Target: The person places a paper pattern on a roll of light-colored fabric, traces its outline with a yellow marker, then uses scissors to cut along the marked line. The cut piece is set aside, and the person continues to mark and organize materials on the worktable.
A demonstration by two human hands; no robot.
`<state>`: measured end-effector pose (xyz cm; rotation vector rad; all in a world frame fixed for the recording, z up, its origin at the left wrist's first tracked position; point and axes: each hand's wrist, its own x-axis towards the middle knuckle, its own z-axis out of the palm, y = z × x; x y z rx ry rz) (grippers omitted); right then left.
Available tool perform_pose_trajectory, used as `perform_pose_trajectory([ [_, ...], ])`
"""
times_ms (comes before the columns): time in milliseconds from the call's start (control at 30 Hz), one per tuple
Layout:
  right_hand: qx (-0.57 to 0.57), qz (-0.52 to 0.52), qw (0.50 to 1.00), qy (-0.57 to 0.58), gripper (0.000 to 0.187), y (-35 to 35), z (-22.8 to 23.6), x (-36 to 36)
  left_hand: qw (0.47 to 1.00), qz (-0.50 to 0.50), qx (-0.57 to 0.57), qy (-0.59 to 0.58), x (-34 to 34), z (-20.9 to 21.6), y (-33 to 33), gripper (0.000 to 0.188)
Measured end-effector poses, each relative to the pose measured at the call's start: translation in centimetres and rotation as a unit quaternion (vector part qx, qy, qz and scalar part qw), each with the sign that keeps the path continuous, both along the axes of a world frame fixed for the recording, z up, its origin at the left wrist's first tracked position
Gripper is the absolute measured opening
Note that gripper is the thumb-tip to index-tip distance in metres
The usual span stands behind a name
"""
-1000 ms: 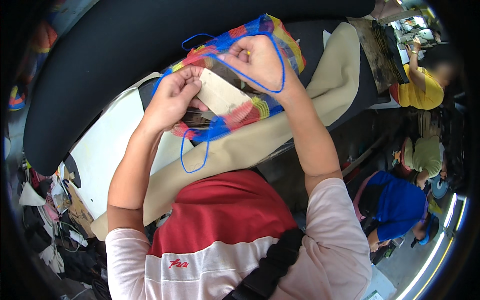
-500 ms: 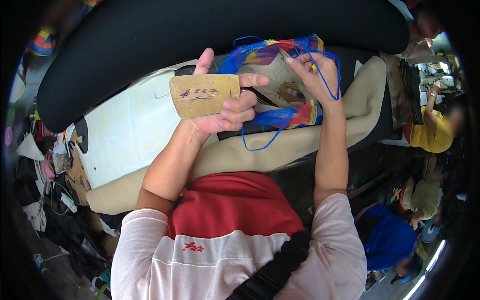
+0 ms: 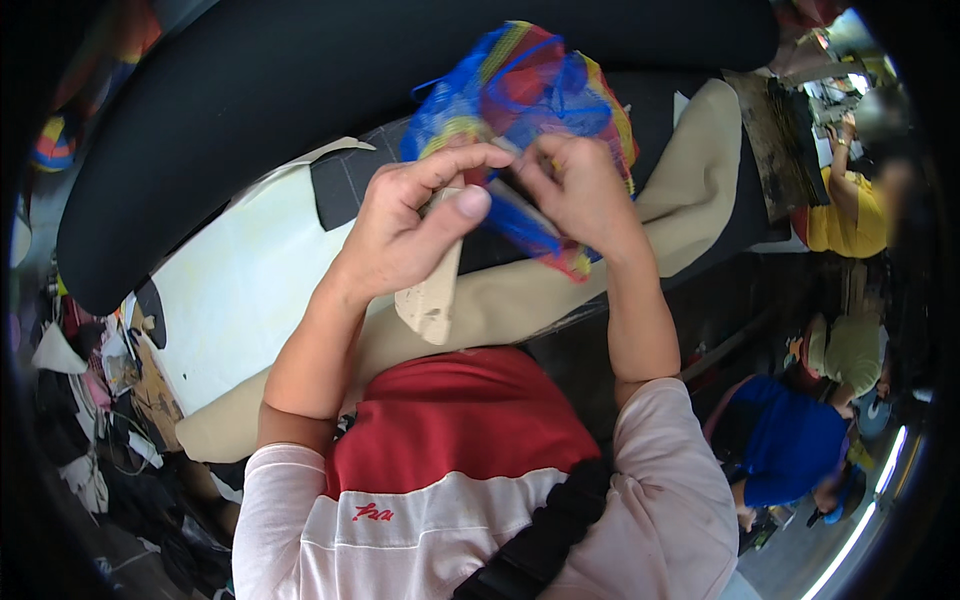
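Note:
In the crook of my left hand (image 3: 410,215) is a tan cardboard piece (image 3: 432,300), its lower end hanging out below the thumb. The left index finger reaches toward my right hand (image 3: 575,190), whose thumb and fingers are closed together. A small pale edge shows between the two hands, but blur hides what the right fingers pinch. Just behind and around the hands is a mesh bag (image 3: 520,85) in blue, red and yellow with a blue cord. Grey flat pieces show at the bag's lower side, partly covered by the right hand.
Beige sheet material (image 3: 500,285) lies along the near edge of the work surface. A white sheet (image 3: 245,275) lies at left, and a long black padded form (image 3: 250,110) curves behind. Scraps (image 3: 110,350) pile up at far left. People in yellow (image 3: 855,215) and blue (image 3: 790,435) are at right.
My left hand has turned over, tilting the cardboard downward, and come close to my right hand. The right hand has drawn back toward me and left. The bag has shifted and bunched up.

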<state>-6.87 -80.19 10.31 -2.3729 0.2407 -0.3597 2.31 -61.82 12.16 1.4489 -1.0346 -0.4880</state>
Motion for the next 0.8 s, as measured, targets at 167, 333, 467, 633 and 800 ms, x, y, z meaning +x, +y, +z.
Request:
perform_pose_trajectory([
  [167,-0.002,0.065,0.998,0.009,0.016,3.0,1.2,-1.2,0.998,-0.023,-0.059,-0.015,-0.1,1.7,-1.6,0.027],
  [333,-0.073,-0.072,0.995,-0.006,0.013,0.4,2.2,-1.1,0.985,-0.093,0.125,0.069,0.6,0.4,-0.4,0.049],
  [467,-0.109,-0.097,0.989,-0.016,0.014,0.0,2.5,-0.4,0.934,-0.154,0.296,0.130,0.2,-1.1,1.0,0.057],
  [633,-0.100,-0.043,0.994,-0.025,0.013,2.1,2.6,-0.2,0.933,-0.102,0.344,-0.022,-0.5,-2.6,1.0,0.040],
  [800,-0.070,-0.025,0.996,-0.049,0.012,2.3,2.5,0.0,0.818,-0.187,0.518,-0.165,-1.7,-2.8,1.0,0.040],
])
